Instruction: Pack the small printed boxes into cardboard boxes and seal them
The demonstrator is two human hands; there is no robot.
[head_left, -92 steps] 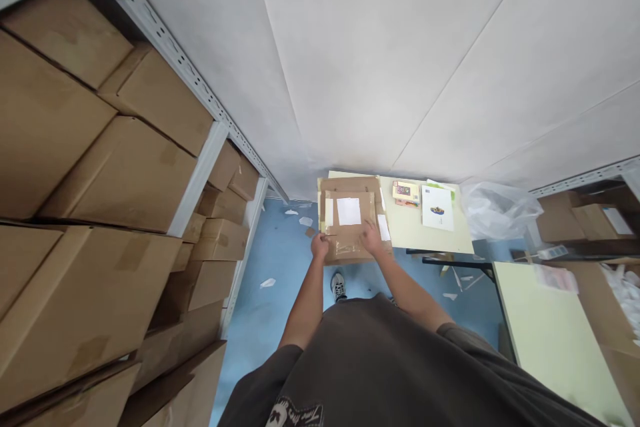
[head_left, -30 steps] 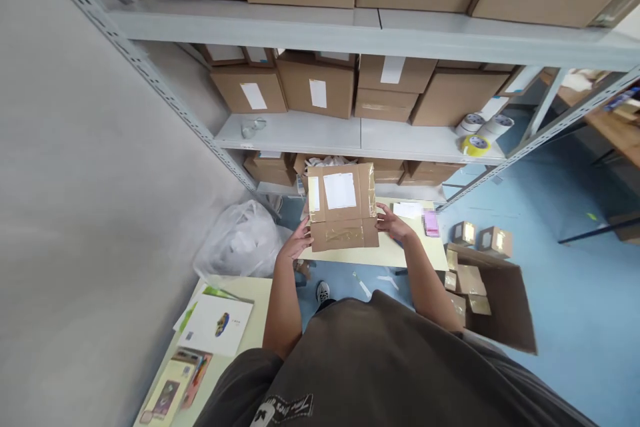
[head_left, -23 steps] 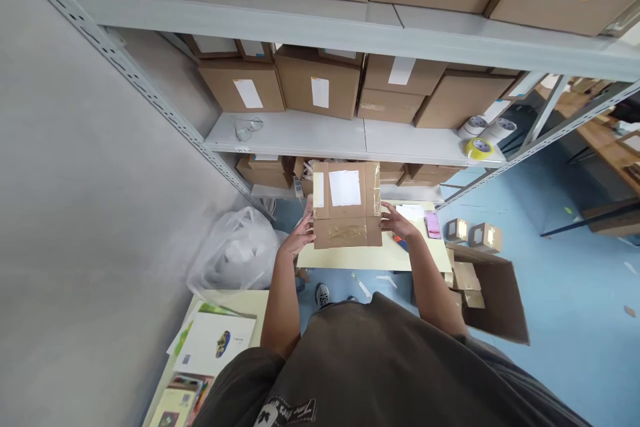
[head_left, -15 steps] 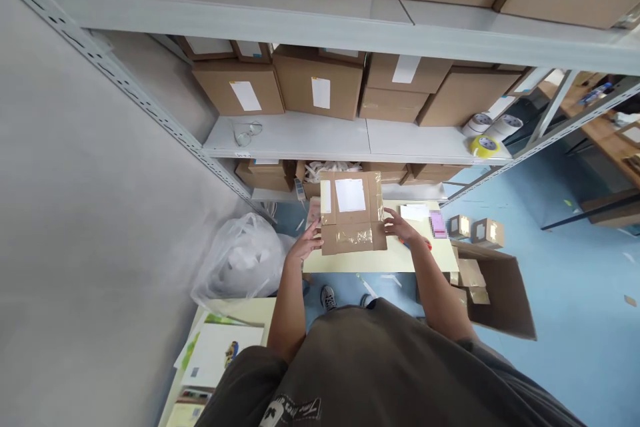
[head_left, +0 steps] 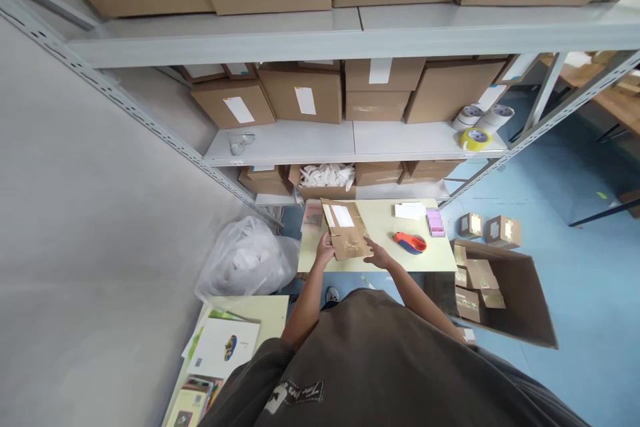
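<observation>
Cardboard mailer [head_left: 346, 233] is sitting tilted near the front edge of the cream table [head_left: 395, 227], with the left hand [head_left: 325, 250] grasping its side and the right hand [head_left: 377, 255] pressing extended fingers against its corner, risking a slip off the edge if the hold is loosening.

Narrow gap between the right hand [head_left: 379, 255] and the orange tape dispenser [head_left: 410, 243], pink cards [head_left: 435, 222] just beyond.

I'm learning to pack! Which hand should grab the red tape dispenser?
Probably the right hand: it touches the cardboard packet on the side toward the red tape dispenser. The left hand holds the other edge, farther away.
</observation>
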